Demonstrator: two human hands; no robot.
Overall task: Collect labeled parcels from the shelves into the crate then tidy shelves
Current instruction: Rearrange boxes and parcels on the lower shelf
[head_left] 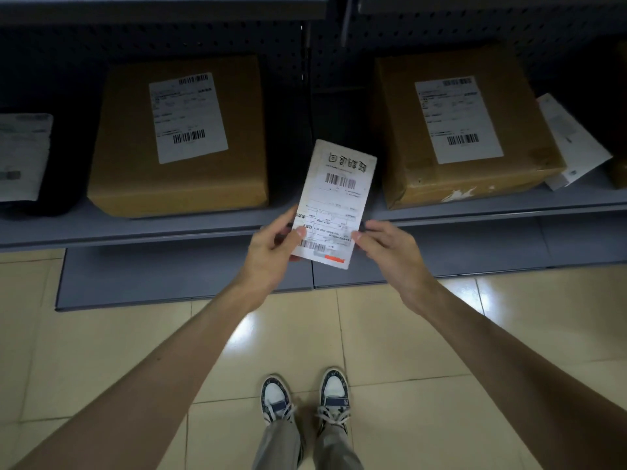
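Item 1: small flat white parcel with printed barcode label. I am holding it in the air at the centre of my view, in front of the grey metal shelf, tilted with its far end toward 1 o'clock. My left hand is pinching its lower left edge, thumb on the label face; my right hand is pinching its lower right edge, thumb tip touching the label.

Item 2: brown cardboard box with white shipping label, lying flat on the shelf at 10 o'clock.

Item 3: second brown cardboard box with white label, lying on the shelf at 2 o'clock, front edge scuffed.

Item 4: slim white carton, leaning against the right side of item 3, at 3 o'clock.

Item 5: black pouch bearing a pale label, sitting at 9 o'clock, partly cut off.

Item 6: beige tiled floor and my two white-and-navy sneakers, showing at 6 o'clock.
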